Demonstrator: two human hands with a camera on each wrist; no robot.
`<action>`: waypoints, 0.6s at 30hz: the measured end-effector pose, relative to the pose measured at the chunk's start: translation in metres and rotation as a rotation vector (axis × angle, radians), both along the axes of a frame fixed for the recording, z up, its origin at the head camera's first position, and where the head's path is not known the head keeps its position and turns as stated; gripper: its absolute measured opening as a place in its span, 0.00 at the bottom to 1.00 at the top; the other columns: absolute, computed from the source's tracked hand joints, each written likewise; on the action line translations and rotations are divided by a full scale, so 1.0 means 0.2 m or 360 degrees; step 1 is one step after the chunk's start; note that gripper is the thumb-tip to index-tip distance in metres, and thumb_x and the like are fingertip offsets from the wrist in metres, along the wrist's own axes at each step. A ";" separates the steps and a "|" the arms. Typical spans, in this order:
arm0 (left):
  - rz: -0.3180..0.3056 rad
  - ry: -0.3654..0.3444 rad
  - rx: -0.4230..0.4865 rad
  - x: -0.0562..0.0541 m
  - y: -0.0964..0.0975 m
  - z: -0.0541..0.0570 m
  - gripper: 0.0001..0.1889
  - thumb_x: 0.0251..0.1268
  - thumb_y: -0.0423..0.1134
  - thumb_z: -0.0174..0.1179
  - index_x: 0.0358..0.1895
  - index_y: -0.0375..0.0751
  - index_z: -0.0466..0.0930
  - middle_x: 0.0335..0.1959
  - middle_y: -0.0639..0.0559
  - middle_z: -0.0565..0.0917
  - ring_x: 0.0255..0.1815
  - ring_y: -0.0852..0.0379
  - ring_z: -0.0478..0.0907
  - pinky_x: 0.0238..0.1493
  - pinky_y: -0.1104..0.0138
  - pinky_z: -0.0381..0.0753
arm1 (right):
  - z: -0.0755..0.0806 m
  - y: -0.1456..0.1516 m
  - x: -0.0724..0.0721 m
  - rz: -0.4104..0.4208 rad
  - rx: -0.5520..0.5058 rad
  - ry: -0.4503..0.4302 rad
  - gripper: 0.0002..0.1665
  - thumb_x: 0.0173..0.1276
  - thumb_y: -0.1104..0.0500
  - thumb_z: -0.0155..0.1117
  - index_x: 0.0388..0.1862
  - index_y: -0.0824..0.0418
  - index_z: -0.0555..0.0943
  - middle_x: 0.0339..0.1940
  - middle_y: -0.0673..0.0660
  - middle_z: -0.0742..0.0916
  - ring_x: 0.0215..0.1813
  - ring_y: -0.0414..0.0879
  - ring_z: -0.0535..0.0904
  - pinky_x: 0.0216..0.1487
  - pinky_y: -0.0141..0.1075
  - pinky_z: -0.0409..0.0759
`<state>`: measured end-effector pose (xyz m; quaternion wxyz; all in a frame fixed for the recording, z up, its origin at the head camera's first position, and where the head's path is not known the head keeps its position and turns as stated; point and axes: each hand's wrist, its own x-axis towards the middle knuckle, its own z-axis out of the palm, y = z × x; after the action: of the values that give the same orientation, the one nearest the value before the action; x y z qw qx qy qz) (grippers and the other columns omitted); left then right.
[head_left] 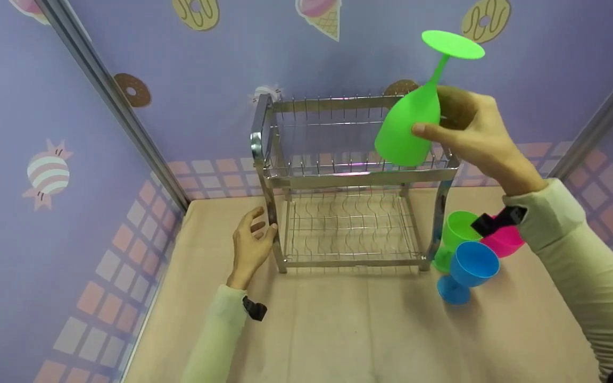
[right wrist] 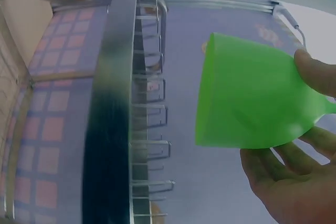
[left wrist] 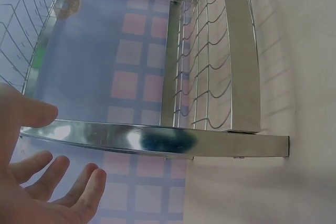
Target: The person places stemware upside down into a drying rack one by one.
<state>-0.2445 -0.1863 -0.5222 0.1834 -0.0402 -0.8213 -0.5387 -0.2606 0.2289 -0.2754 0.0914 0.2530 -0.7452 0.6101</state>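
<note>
My right hand [head_left: 477,127] grips a green plastic goblet [head_left: 410,125] by its bowl, thumb on the near side. The goblet is upside down and tilted, base up, its rim over the right part of the rack's upper tier. In the right wrist view the goblet's bowl [right wrist: 252,93] is apart from the tier's wire prongs [right wrist: 152,145]. The two-tier metal dish rack [head_left: 365,178] stands against the back wall. My left hand [head_left: 253,242] is beside the rack's left front leg [left wrist: 131,139], thumb right at the metal and the other fingers loosely bent, holding nothing.
Right of the rack stand a second green goblet [head_left: 461,229], a blue goblet [head_left: 474,263] and a pink one [head_left: 503,242], partly behind my right wrist strap. The table [head_left: 333,324] has a pale cover. Patterned walls [head_left: 99,133] close in the back and both sides.
</note>
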 end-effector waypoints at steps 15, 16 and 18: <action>0.0070 -0.0084 -0.0019 -0.07 0.01 -0.01 0.18 0.68 0.24 0.68 0.60 0.29 0.84 0.50 0.33 0.89 0.48 0.36 0.91 0.46 0.54 0.94 | 0.10 -0.06 -0.21 -0.0359 0.0420 0.0041 0.43 0.67 0.55 0.80 0.78 0.57 0.73 0.70 0.63 0.84 0.67 0.55 0.84 0.72 0.46 0.83; 0.0069 -0.0102 -0.0032 -0.08 0.01 0.00 0.18 0.69 0.24 0.68 0.60 0.30 0.84 0.50 0.33 0.89 0.48 0.36 0.91 0.46 0.54 0.94 | 0.09 -0.06 -0.23 -0.0374 0.0432 0.0031 0.43 0.67 0.55 0.80 0.79 0.57 0.73 0.70 0.63 0.84 0.67 0.56 0.84 0.72 0.47 0.83; 0.0066 -0.0135 -0.0059 -0.08 0.01 0.00 0.18 0.69 0.25 0.69 0.61 0.31 0.84 0.50 0.34 0.89 0.48 0.36 0.91 0.46 0.54 0.94 | 0.08 -0.04 -0.26 -0.0399 0.0451 0.0004 0.43 0.68 0.54 0.79 0.79 0.56 0.72 0.71 0.63 0.83 0.68 0.57 0.83 0.72 0.48 0.83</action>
<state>-0.2612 -0.1838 -0.5220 0.1586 -0.0035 -0.8390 -0.5205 -0.3118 0.2208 -0.2596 0.1313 0.1693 -0.8494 0.4824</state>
